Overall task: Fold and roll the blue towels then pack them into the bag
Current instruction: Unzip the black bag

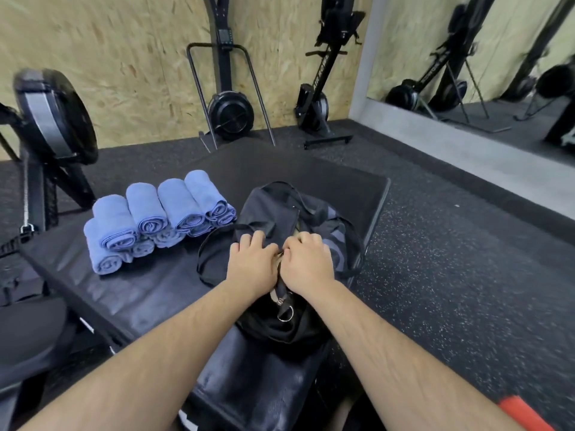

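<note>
towels [155,219] left of bag [289,213] — on mat [149,293]

1. Both hands grip the top of a black bag [280,219]: left hand [253,261], right hand [308,259], fingers curled at its opening.
2. Rolled blue towels [155,217] lie stacked just left of the bag on a black padded platform [124,293].
3. Rowing machines [228,110] stand against the wall.

Black mat [130,293] — towels [149,219], bag [280,213]
</note>
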